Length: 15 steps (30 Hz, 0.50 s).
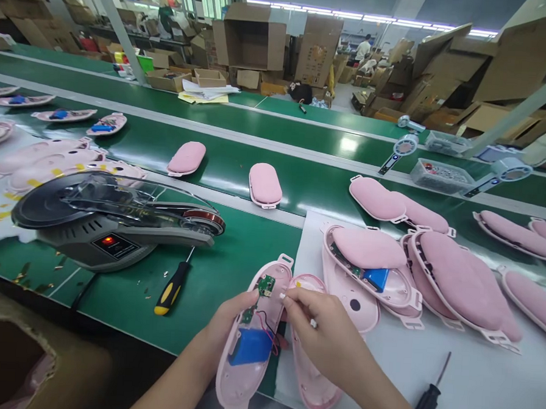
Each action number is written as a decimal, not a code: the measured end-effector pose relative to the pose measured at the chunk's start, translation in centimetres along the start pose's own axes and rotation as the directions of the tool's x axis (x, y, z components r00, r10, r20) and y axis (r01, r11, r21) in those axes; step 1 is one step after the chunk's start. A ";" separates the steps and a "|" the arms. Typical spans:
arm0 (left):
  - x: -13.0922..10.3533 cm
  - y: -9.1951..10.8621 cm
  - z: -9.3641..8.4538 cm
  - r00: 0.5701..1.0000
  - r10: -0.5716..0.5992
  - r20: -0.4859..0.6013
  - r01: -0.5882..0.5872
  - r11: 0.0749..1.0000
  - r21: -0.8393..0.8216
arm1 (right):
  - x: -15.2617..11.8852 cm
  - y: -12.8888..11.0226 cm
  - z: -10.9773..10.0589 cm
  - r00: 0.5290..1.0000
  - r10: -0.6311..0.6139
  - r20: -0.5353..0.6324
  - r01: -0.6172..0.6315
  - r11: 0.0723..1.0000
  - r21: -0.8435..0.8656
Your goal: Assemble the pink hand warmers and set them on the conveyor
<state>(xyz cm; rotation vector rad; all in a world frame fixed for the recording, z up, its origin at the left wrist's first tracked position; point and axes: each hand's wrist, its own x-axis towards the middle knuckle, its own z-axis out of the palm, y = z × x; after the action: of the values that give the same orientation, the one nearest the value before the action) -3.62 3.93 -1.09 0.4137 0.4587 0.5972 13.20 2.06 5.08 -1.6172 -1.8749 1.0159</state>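
My left hand (224, 323) is closed around the side of an oblong pink plastic shell (236, 390), its thumb near a small green circuit board (266, 283). Inside that shell lie a blue battery pack (252, 348) and thin red and black wires (270, 332). With thumb and forefinger, my right hand (324, 329) pinches a small white piece (282, 296) just over the shell's right rim; its exact kind is too small to make out. Under my right hand lies another pink shell half (313, 383), partly hidden by it.
A tape dispenser (116, 227) and a yellow-black screwdriver (171, 289) lie to the left. Stacked pink padded shells (462, 269) and a dark screwdriver (428, 403) are on the right. Beyond, more pink shells (265, 183), handheld fans (401, 147) and a screw tub (441, 177) stand along the green line.
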 end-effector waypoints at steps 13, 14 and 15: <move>0.3 0.1 1.8 0.988 0.156 0.004 -0.156 0.984 0.085 | 1.3 -0.3 -0.3 0.985 0.101 0.139 -0.125 0.975 0.183; 0.4 0.0 1.6 0.987 0.161 0.015 -0.161 0.983 0.082 | 1.4 -0.3 -0.3 0.985 0.101 0.143 -0.127 0.975 0.185; 0.5 -0.1 1.4 0.986 0.167 0.023 -0.168 0.983 0.078 | 1.4 -0.2 -0.3 0.984 0.100 0.146 -0.127 0.974 0.185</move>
<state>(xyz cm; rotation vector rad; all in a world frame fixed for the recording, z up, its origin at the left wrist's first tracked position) -2.46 3.82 -0.10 0.5370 0.4354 0.7394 13.03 3.48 5.28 -1.5897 -1.7212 1.3449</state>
